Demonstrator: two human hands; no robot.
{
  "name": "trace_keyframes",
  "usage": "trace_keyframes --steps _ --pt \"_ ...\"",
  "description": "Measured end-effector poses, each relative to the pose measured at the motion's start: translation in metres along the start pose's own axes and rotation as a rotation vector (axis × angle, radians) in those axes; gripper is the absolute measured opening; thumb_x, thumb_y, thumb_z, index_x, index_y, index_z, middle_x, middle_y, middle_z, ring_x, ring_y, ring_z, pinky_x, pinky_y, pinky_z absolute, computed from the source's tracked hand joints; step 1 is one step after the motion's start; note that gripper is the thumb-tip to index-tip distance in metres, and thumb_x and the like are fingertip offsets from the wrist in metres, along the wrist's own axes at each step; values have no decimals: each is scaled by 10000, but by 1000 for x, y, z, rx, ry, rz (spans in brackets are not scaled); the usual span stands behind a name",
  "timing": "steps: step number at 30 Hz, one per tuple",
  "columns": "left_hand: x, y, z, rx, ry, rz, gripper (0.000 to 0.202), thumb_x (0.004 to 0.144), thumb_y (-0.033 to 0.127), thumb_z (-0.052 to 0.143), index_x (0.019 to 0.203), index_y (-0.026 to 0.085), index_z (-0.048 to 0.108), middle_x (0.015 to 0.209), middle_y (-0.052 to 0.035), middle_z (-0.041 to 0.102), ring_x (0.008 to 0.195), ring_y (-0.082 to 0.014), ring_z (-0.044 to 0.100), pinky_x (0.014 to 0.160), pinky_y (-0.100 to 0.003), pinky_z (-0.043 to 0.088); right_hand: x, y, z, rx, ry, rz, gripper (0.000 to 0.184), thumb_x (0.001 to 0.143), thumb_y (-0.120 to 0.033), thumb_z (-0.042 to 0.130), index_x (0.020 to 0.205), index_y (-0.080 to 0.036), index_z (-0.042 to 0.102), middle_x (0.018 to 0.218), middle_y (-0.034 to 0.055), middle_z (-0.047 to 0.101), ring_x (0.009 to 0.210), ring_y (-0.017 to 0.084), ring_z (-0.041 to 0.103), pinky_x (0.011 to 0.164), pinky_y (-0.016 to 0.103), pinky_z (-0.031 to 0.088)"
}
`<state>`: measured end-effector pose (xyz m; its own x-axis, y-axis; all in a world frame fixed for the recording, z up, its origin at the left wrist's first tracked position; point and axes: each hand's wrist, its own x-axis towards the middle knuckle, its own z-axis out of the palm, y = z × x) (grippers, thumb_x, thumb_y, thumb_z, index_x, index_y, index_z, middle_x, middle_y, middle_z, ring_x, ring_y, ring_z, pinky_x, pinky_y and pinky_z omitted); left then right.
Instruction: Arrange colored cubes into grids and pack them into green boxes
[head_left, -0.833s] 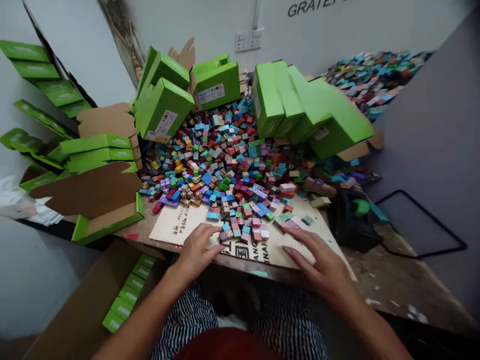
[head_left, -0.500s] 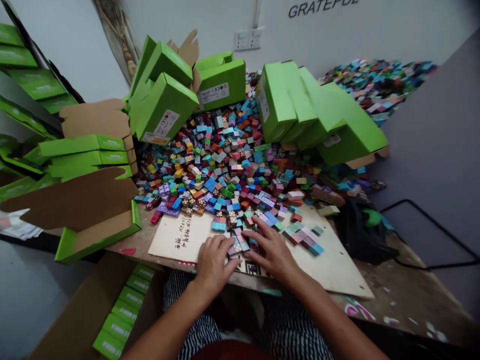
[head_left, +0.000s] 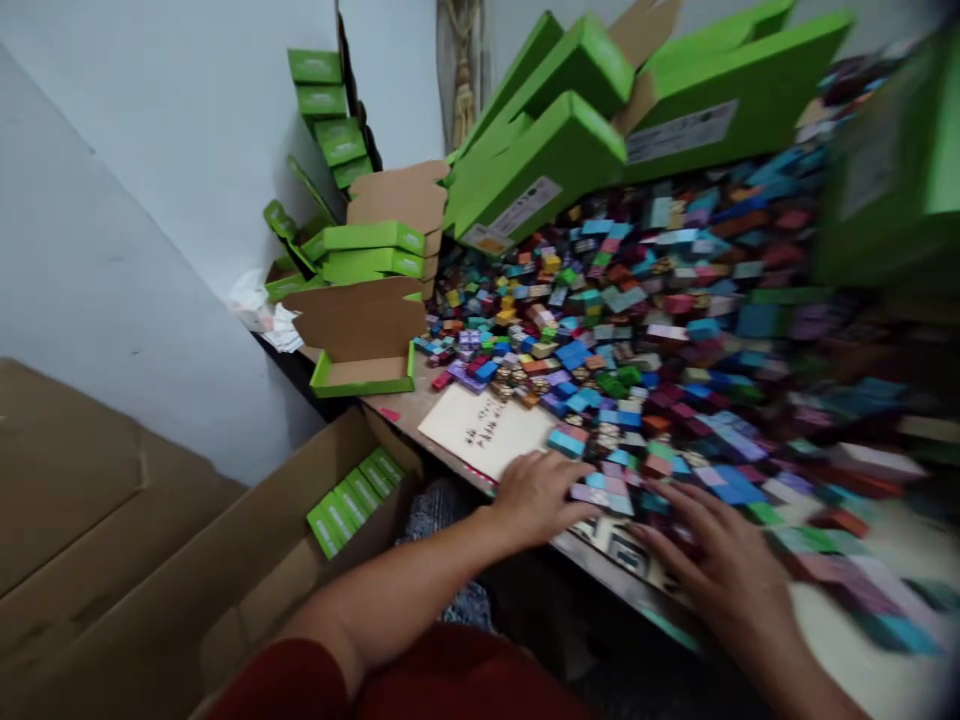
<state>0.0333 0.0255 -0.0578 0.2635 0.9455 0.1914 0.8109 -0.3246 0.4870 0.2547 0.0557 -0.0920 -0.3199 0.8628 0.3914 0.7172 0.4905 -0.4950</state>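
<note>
A small cluster of patterned blocks (head_left: 604, 490), pink, lilac and pale blue, lies at the front of the board between my hands. My left hand (head_left: 536, 492) is at its left side, thumb apart from the fingers, fingertips touching the edge blocks. On the other side, my right hand (head_left: 724, 550) has its fingers spread over dark red blocks; it is slightly blurred. Both hands are open, not wrapped round anything. Under the blocks is a pale board (head_left: 480, 425) with handwriting. A large heap of colourful blocks (head_left: 577, 355) lies just behind.
Green cartons (head_left: 540, 185) stand in the heap at the back. An open shallow green box (head_left: 364, 378) sits on the table's left end. Below the table, a cardboard carton (head_left: 247, 545) contains several small green boxes (head_left: 352, 505). Joined blocks (head_left: 862, 580) lie at the right.
The view has swung left, bringing the carton on the floor and the left wall into sight. My hands stay around the same cluster, with little change in their pose.
</note>
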Motion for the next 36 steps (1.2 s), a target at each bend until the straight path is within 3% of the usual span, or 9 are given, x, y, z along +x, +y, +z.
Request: trace_keyframes --steps 4,6,11,16,19,22,27,30,36 --pt "-9 -7 -8 -89 60 -19 429 813 406 686 1178 212 569 1125 -56 619 1035 -227 562 892 -358 459 -8 -6 -13 110 -76 -70 712 838 -531 535 1451 -273 281 1370 126 466 1220 301 480 959 479 442" --pt "-9 -8 -9 -107 64 -34 449 801 402 697 1187 215 565 1104 -51 618 1018 -226 566 877 -356 462 -13 -1 -21 112 -109 -87 698 857 -474 529 1465 -297 235 1425 105 418 1276 289 431 991 476 422" --pt "-3 2 -9 -24 -4 -78 631 727 460 752 1269 234 520 1136 -63 593 1037 -255 546 889 -394 454 -12 7 -31 121 -164 -103 526 874 -367 507 1381 -300 387 1267 88 570 1140 291 530 910 480 457" --pt "5 14 -9 31 -5 -153 500 746 457 730 1167 225 591 1064 -56 588 993 -248 558 859 -385 461 -6 -5 -21 108 -55 -18 430 829 -374 569 1229 -225 508 1148 116 599 1037 300 547 861 470 464" --pt "11 14 -10 5 12 -106 423 757 402 729 1114 207 612 1025 -54 590 968 -239 561 842 -366 464 -8 -5 -17 109 3 -13 451 837 -357 568 1255 -214 477 1232 128 562 1103 299 518 900 471 447" --pt "18 8 -11 -61 -3 -12 394 761 332 727 1111 195 606 1053 -58 591 993 -235 555 860 -355 460 -9 -1 -17 149 -23 -24 468 849 -350 562 1290 -243 450 1244 104 562 1122 280 522 915 458 450" --pt "28 -1 -10 -51 -89 91 509 789 373 695 1257 247 540 1073 -51 578 995 -248 531 853 -386 451 -10 -6 -20 108 -23 63 520 795 -397 645 1275 -265 493 1195 102 568 1117 293 522 920 471 451" --pt "29 -1 -5 -34 -132 97 524 810 411 666 1294 282 514 1063 -47 560 996 -251 523 845 -394 451 -11 -10 -20 97 -99 40 610 791 -382 659 1351 -304 430 1325 92 513 1213 305 460 980 499 404" --pt "35 1 1 -126 -99 141 470 812 369 683 1248 277 536 1282 -63 502 1163 -266 483 978 -431 411 9 -5 -32 212 -275 41 744 799 -320 648 1445 -354 282 1478 67 359 1340 280 342 1062 495 329"
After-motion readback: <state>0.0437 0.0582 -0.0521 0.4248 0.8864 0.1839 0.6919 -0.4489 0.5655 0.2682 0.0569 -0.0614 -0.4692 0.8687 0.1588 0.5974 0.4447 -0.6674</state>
